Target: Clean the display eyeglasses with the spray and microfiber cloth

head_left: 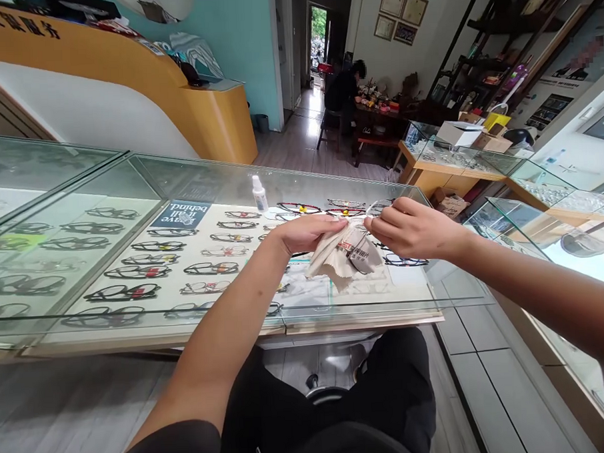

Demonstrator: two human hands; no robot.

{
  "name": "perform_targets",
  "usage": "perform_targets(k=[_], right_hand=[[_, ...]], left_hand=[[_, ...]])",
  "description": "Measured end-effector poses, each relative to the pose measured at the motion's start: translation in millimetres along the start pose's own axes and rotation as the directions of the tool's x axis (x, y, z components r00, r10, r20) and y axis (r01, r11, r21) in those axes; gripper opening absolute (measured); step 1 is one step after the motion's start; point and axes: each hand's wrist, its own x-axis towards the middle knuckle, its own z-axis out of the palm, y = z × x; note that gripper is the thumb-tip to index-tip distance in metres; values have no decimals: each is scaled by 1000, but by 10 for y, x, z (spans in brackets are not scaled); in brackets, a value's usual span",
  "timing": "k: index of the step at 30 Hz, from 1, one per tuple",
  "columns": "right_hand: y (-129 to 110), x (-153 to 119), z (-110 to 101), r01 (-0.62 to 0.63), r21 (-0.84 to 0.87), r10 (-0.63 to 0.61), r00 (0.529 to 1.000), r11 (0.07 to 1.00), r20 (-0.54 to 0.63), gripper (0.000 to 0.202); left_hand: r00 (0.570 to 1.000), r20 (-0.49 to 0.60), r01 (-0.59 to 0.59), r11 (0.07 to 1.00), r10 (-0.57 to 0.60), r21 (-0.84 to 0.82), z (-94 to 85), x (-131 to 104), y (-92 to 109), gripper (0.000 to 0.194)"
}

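My left hand (309, 231) is closed on a beige lens-cleaning cloth (340, 255) with printed lettering and a zigzag edge. Close beside it, my right hand (399, 229) pinches what appears to be a pair of thin-framed eyeglasses (374, 208); a pale curved piece sticks up by its fingers. The cloth and fingers hide most of the frame. Both hands are above the glass display case (306, 313), where several eyeglasses (211, 268) lie in rows. A small white spray bottle (259, 193) stands upright beyond my left hand.
A dark blue printed card (184, 213) lies among the frames at left. Behind the case is a wood-trimmed counter (222, 116). A person (343, 94) sits at a cluttered table at the back. Boxes (461, 134) rest on another glass case at right.
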Motion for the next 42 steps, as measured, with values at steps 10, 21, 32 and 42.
perform_targets(k=[10,21,32,42], right_hand=[[14,129,137,-333,261,323,943,906,80,29],[-224,331,509,-453,816,827,252,-358,503,35],[-541,334,991,75,711,707,228,-699,670,34],[-723,294,1033,-99,844,823,187,-527,536,36]], left_hand=[[990,12,-138,990,138,-2,-11,12,16,52],[897,-260,-309,927,358,212,128,59,27,59],[873,-372,-258,946,315,194,188,189,-140,70],[788,-450,-363,907,421,213,300,332,-266,65]])
